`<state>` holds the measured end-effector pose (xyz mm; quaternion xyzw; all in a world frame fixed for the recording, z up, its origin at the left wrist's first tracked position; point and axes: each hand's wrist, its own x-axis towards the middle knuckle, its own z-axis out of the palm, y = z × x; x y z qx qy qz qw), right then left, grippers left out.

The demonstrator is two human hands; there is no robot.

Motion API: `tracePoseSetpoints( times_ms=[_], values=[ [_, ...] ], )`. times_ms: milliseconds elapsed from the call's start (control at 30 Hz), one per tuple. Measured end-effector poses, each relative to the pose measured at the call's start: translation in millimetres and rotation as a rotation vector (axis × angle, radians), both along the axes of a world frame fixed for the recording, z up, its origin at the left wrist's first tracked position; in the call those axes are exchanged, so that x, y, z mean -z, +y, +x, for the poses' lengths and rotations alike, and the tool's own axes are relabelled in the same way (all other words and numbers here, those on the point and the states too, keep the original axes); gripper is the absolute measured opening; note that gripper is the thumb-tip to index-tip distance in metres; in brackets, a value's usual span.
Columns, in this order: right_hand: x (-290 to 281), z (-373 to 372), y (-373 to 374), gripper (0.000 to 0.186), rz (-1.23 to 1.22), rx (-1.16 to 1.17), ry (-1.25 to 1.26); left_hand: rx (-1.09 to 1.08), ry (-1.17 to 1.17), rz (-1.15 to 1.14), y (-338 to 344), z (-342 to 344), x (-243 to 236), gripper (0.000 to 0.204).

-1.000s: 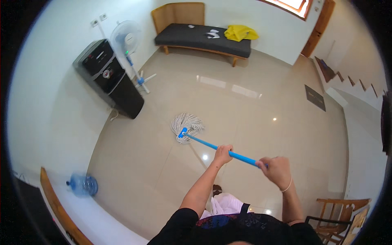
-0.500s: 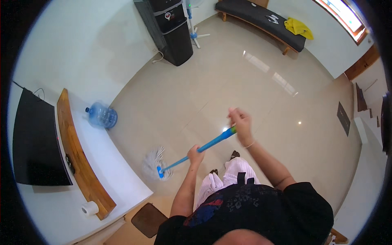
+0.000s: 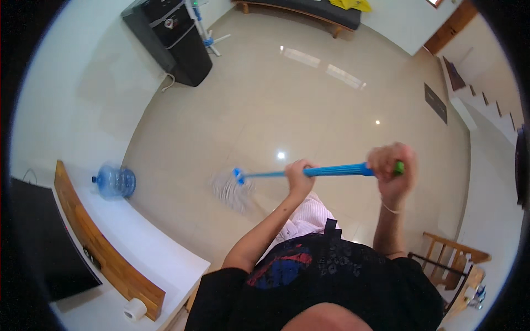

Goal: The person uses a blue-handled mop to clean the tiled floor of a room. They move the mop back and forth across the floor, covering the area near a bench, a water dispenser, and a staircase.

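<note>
A mop with a blue handle lies nearly level across my view. My left hand is wrapped round the middle of its shaft. Around the green-tipped upper end my right hand is closed, slightly smeared by motion. At the left, the blue clamp joins the mop's grey-white string head, which is spread and blurred on the shiny beige floor tiles.
On the left, a blue water bottle stands by the wall near a white ledge. A black water dispenser and a fan stand are at the back. A wooden chair is at the lower right.
My right hand has swung right with the handle's end, and my left hand has moved up and right. The mop head has shifted right and farther away. My view has turned.
</note>
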<state>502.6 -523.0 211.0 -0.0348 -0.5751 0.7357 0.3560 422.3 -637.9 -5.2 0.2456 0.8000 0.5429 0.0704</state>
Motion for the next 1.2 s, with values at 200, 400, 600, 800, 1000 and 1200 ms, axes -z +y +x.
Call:
tracePoseSetpoints(
  times_ms=[200, 400, 600, 800, 1000, 1200],
  values=[
    [12.7, 46.2, -26.4, 0.037, 0.227, 0.369, 0.010, 0.468, -0.011, -0.029, 67.2, -10.1, 14.2, 0.017],
    [14.1, 51.4, -3.9, 0.038, 0.110, 0.516, 0.033, 0.559, 0.021, -0.086, 78.0, -5.3, 9.1, 0.010],
    [-13.8, 39.1, 25.2, 0.041, -0.090, 0.372, -0.089, 0.312, 0.013, -0.196, 31.2, 32.8, -11.0, 0.008],
    [54.5, 28.3, -17.5, 0.044, -0.249, 0.191, -0.319, 0.044, -0.030, -0.324, -69.1, 65.5, 45.9, 0.008],
    [113.9, 86.4, -18.6, 0.037, -0.502, 0.096, -0.366, 0.077, -0.121, -0.563, -89.3, 105.3, 88.6, 0.012],
    [47.6, 221.3, 23.8, 0.036, -0.180, 0.332, -0.061, 0.328, -0.028, -0.143, 16.4, 190.3, 44.7, 0.010]
  ],
)
